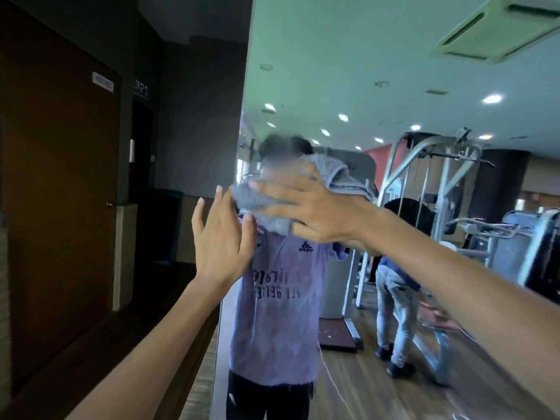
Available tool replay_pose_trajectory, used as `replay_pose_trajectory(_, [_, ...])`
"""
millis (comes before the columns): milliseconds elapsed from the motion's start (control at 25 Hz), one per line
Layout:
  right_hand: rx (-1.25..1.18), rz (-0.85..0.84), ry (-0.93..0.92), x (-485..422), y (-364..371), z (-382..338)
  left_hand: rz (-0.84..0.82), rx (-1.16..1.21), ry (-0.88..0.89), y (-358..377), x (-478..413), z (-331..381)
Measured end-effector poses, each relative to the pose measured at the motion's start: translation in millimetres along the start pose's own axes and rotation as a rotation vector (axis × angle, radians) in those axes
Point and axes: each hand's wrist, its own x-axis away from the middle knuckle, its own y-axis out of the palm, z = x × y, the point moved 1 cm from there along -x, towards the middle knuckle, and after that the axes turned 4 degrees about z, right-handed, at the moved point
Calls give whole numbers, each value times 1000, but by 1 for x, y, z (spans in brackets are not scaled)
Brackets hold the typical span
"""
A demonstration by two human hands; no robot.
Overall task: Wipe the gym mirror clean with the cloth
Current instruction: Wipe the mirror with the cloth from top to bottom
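Note:
A large wall mirror (348, 71) fills the right part of the head view, its left edge running down the middle. A grey terry cloth (339, 177) lies bunched against the glass. My right hand (312, 207) presses it flat to the mirror with straight, spread fingers. My left hand (221, 241) is raised just left of the cloth near the mirror's edge, fingers straight and open, holding nothing. The glass reflects a person in a purple shirt behind my hands.
A brown wooden door (60, 192) and a dark wall stand to the left of the mirror. Reflected in the glass are gym machines (439, 183), another person bending over (397, 283), ceiling lights and wood flooring.

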Motion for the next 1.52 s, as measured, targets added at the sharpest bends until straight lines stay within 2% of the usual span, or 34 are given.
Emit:
replay_pose_trajectory(40, [5, -45, -113, 17, -7, 10, -6, 2, -1, 0, 1, -1])
replay_pose_trajectory(80, [55, -47, -98, 26, -15, 28, -6, 0, -10, 0, 3, -1])
replay_pose_trajectory(120, [111, -26, 55, 26, -23, 44, 1, -8, -23, 0, 4, -1])
replay_pose_trajectory(200, [262, 110, 484, 10, -32, 53, 6, -34, -34, 2, 4, 1])
replay_pose_trajectory(240, [301, 187, 634, -3, -26, 41, 0, -35, -33, 2, 5, 1])
replay_pose_trajectory(280, [273, 221, 694, -15, -17, 24, -7, -27, -30, 2, 8, -1])
replay_pose_trajectory(320, [204, 193, 620, -20, -7, 5, -16, -20, -23, 1, 12, -3])
replay_pose_trajectory(400, [-4, 66, 207, -6, 6, -23, -53, -64, 7, -1, 22, -9])
replay_pose_trajectory(440, [-41, -9, 9, 10, 1, -17, -70, -103, 27, -1, 27, -13])
replay_pose_trajectory(480, [-8, -35, -83, 21, -7, 0, -77, -126, 29, 0, 33, -16])
replay_pose_trajectory(520, [61, -32, -32, 22, -15, 20, -73, -126, 14, 1, 38, -19])
replay_pose_trajectory(640, [289, 155, 473, -5, -26, 43, -60, -93, -38, 4, 42, -12])
replay_pose_trajectory(680, [302, 206, 572, -18, -19, 29, -56, -86, -46, 4, 43, -11])
replay_pose_trajectory(720, [267, 219, 575, -28, -8, 8, -48, -80, -47, 4, 43, -11])
replay_pose_trajectory(760, [169, 172, 460, -30, 3, -15, -47, -78, -41, 3, 44, -12])
replay_pose_trajectory(840, [-59, 7, 40, -13, 12, -43, -94, -97, -6, 2, 46, -16])
replay_pose_trajectory(880, [-81, -45, -112, 0, 8, -36, -121, -108, 8, 1, 50, -18])
replay_pose_trajectory(920, [-41, -45, -143, 5, 1, -20, -128, -107, 4, 0, 54, -19])
replay_pose_trajectory(960, [27, -12, -51, 3, -4, -5, -121, -98, -9, 0, 57, -19])
replay_pose_trajectory(1040, [157, 94, 290, -19, -9, 6, -112, -104, -35, 1, 60, -14])
replay_pose_trajectory(1080, [188, 139, 401, -33, -4, -4, -108, -106, -40, 1, 60, -14])
replay_pose_trajectory(1120, [152, 158, 411, -44, 6, -22, -105, -104, -38, 1, 61, -15])
replay_pose_trajectory(1200, [-24, 108, 159, -37, 25, -61, -127, -102, -12, 0, 65, -22])
replay_pose_trajectory(1280, [-70, -5, -115, 2, 20, -59, -173, -130, 7, 0, 72, -28])
replay_pose_trajectory(1320, [-23, -10, -124, 19, 12, -43, -179, -136, -1, 1, 76, -29])
replay_pose_trajectory(1360, [41, -21, -36, 29, 4, -25, -169, -132, -22, 2, 78, -28])
replay_pose_trajectory(1440, [200, 42, 312, 28, -11, 1, -155, -124, -69, 6, 79, -24])
replay_pose_trajectory(1520, [290, 147, 579, 13, -7, -18, -164, -135, -78, 9, 80, -26])
